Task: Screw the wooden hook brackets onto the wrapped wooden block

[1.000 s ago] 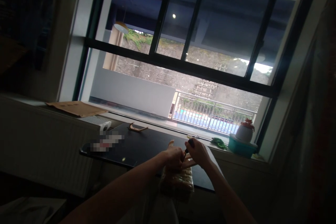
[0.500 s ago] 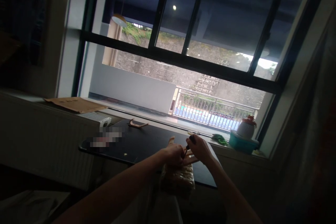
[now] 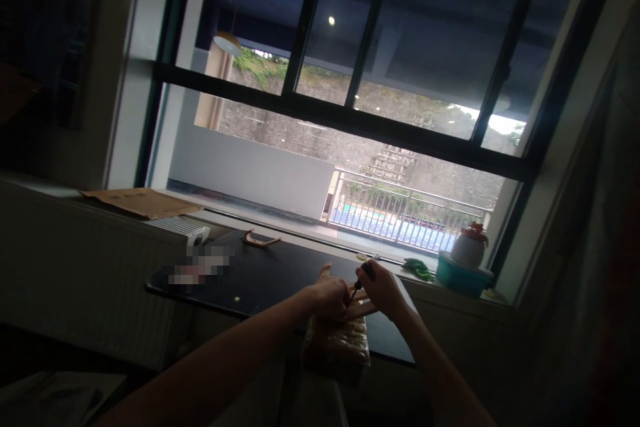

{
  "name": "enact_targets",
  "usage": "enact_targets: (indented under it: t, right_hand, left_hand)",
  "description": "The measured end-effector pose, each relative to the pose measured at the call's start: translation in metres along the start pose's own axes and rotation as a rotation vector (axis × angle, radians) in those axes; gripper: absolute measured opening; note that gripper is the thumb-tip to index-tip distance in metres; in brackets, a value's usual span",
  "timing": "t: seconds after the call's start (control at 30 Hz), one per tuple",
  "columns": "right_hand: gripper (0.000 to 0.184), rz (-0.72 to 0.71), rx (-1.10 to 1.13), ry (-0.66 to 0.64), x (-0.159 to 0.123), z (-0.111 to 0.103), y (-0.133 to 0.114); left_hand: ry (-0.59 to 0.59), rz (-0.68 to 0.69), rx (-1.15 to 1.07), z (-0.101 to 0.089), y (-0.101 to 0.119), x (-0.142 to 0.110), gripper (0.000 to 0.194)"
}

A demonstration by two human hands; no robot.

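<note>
My right hand (image 3: 379, 285) is closed round the dark handle of a screwdriver (image 3: 368, 269), its thin shaft slanting down to the left. The tip ends by the fingers of my left hand (image 3: 333, 298), which is closed on a light wooden piece (image 3: 361, 310) with slats. One curved end of pale wood (image 3: 325, 270) sticks up behind that hand. Below both hands lies a block wrapped in clear plastic (image 3: 336, 341), at the table's front edge. What the screwdriver tip touches is too small to make out.
On the black table (image 3: 280, 273) lies a curved wooden piece (image 3: 261, 239) near the window. A brown envelope (image 3: 145, 201) and a white box-like device (image 3: 183, 230) are at the left. On the sill stand a teal tub (image 3: 463, 273), a jug (image 3: 471, 245) and a green cloth (image 3: 418, 269).
My view shifts slightly. Both hands keep nearly the same place and hold, with the screwdriver still slanted beside my left fingers.
</note>
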State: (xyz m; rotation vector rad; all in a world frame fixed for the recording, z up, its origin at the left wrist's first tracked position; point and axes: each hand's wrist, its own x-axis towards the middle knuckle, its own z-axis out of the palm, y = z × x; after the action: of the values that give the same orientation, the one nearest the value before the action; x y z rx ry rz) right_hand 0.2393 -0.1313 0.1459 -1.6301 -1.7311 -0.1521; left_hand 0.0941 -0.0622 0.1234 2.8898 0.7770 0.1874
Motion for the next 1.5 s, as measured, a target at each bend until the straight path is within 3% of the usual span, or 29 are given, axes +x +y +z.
enact_targets:
  t: [0.37,1.0,1.5]
  right_hand:
    - [0.023,-0.012,0.022,0.018,-0.002,0.0,0.0]
    - [0.021,-0.052,0.106,-0.031,-0.007,-0.007,-0.001]
    - [0.024,-0.028,0.079,-0.02,-0.008,-0.006,0.0]
  left_hand:
    - [0.052,0.015,0.022,-0.005,0.003,-0.002,0.022]
    - [-0.135,-0.034,-0.01,-0.016,0.01,-0.005,0.021]
    - [-0.189,-0.036,0.024,-0.019,0.013,-0.008,0.025]
